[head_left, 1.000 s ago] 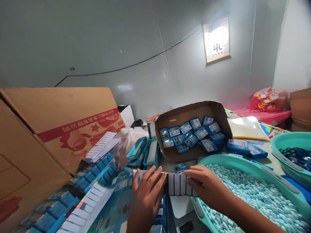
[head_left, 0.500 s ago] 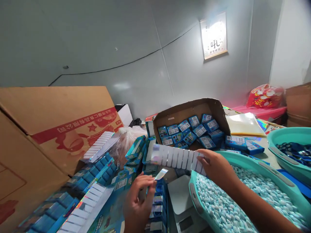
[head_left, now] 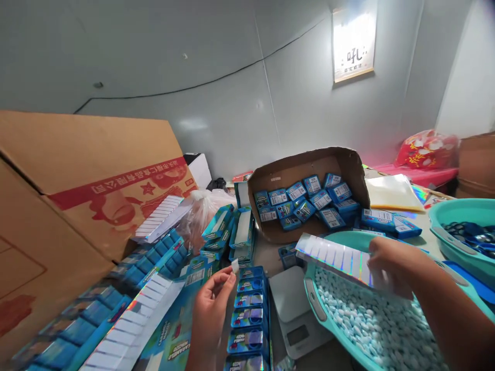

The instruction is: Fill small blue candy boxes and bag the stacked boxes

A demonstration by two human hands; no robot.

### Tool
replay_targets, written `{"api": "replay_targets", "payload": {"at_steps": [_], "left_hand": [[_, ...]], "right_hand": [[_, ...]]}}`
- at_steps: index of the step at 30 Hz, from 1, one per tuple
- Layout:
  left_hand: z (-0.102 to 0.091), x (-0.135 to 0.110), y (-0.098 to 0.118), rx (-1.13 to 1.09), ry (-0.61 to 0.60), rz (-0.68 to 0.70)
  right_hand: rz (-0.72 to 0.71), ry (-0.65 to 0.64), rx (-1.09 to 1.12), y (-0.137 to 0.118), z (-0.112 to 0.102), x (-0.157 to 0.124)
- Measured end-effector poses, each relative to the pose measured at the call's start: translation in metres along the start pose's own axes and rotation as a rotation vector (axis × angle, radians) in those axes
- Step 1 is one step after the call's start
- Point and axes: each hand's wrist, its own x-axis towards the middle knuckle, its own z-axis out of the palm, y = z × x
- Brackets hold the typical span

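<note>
My left hand [head_left: 214,301] is closed in a pinch on a small white sticker [head_left: 235,266]. Just right of it stands a row of small blue candy boxes [head_left: 247,317] in a tray, some with a shiny clear patch on top. My right hand [head_left: 392,265], slightly blurred, grips the right end of a white sticker strip [head_left: 330,257] marked with shiny cross lines. That strip is held over a turquoise basin [head_left: 315,301] full of pale blue and white candies [head_left: 359,309].
A grey scale [head_left: 296,314] stands between the box row and the basin. Behind are a brown carton [head_left: 266,175] of blue boxes and stacked display trays [head_left: 242,226]. More sticker strips [head_left: 135,322] and a large carton [head_left: 88,180] are on the left. Another turquoise basin [head_left: 444,216] sits far right.
My right hand has moved right with the strip, away from my left hand. The left hand has drawn slightly left with the small sticker, leaving the box row more visible.
</note>
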Motion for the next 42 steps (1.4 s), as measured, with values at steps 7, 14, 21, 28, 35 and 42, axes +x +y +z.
{"api": "replay_targets", "payload": {"at_steps": [7, 14, 21, 28, 35, 42], "left_hand": [[-0.015, 0.001, -0.017, 0.079, 0.028, 0.209], [-0.005, -0.003, -0.020, -0.132, -0.036, 0.011], [-0.005, 0.015, -0.039, -0.109, -0.180, -0.162], [0.001, 0.039, -0.061, 0.322, -0.181, 0.012], [0.002, 0.045, -0.083, 0.387, -0.151, 0.079], [0.001, 0.054, -0.113, 0.259, -0.088, 0.034]], "right_hand": [[-0.690, 0.524, 0.104, -0.098, 0.003, -0.062], [-0.817, 0.155, 1.031, -0.201, 0.071, -0.106], [-0.500, -0.117, 1.577, -0.236, 0.119, -0.069], [-0.338, -0.026, 1.730, -0.242, 0.133, -0.051], [-0.267, 0.021, 1.648, -0.244, 0.162, -0.045], [-0.032, -0.209, 1.815, -0.251, 0.171, -0.046]]}}
